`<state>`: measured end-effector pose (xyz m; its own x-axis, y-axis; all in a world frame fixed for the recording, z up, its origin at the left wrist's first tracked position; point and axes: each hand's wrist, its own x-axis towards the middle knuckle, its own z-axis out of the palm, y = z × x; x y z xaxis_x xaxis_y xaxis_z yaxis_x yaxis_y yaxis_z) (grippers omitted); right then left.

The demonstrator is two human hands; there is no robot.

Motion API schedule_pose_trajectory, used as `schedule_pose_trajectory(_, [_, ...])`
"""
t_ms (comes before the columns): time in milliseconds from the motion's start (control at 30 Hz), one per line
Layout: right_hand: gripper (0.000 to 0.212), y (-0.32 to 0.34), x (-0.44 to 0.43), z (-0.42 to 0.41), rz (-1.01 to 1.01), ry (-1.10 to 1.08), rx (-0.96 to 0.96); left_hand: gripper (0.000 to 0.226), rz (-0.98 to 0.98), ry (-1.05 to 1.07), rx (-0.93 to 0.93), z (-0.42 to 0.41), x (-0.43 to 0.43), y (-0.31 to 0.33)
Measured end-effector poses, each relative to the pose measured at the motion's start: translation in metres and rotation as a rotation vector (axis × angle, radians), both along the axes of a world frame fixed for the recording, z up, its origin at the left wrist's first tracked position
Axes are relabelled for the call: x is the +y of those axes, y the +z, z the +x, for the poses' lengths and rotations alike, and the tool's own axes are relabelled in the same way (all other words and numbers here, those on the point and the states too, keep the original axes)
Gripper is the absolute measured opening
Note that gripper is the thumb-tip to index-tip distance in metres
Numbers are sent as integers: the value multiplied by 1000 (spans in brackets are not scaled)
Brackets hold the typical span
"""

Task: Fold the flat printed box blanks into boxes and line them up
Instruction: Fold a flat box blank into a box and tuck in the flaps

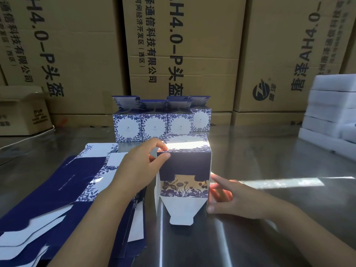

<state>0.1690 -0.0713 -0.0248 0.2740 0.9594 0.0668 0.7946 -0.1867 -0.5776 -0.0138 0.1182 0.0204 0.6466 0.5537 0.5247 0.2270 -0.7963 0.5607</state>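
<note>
A half-folded blue-and-white floral box [184, 166] stands on the shiny metal table [269, 218], its white bottom flap [182, 211] hanging open toward me. My left hand [140, 166] pinches the box's upper left corner between thumb and fingers. My right hand [225, 197] lies against the box's lower right side, fingers straight and touching the card. A pile of flat blue printed blanks [57, 189] spreads across the table at the left. Behind, several folded boxes [154, 122] stand in a row with their top flaps up.
Large brown cartons [183, 54] form a wall along the back of the table. A smaller open carton [23, 112] sits at the far left. White foam slabs [331, 108] are stacked at the right edge. A bright strip of sunlight crosses the table at the right.
</note>
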Motion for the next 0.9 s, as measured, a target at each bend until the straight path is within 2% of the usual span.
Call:
schedule_pose_trajectory(33, [91, 0, 0, 1, -2, -14, 41, 9, -13, 4, -25, 0, 1, 0])
schedule_pose_trajectory(133, [92, 1, 1, 0, 67, -8, 209, 7, -93, 15, -136, 1, 4, 0])
schedule_pose_trajectory(333, [72, 11, 6, -5, 371, -142, 326, 9, -205, 59, -178, 6, 2, 1])
schedule_pose_trajectory(467, [75, 17, 2, -2, 476, -223, 399, 23, -301, 69, -34, 8, 0, -3])
schedule_pose_trajectory(633, [46, 20, 2, -6, 495, -233, 431, 37, -213, 62, 184, 13, -16, -10])
schedule_pose_trajectory(800, [38, 24, 0, -8, 526, -257, 459, 49, -173, 68, 187, 11, -19, -7])
schedule_pose_trajectory(900, [41, 24, -1, -8, 535, -248, 451, 72, -138, 31, 170, 7, -19, -4])
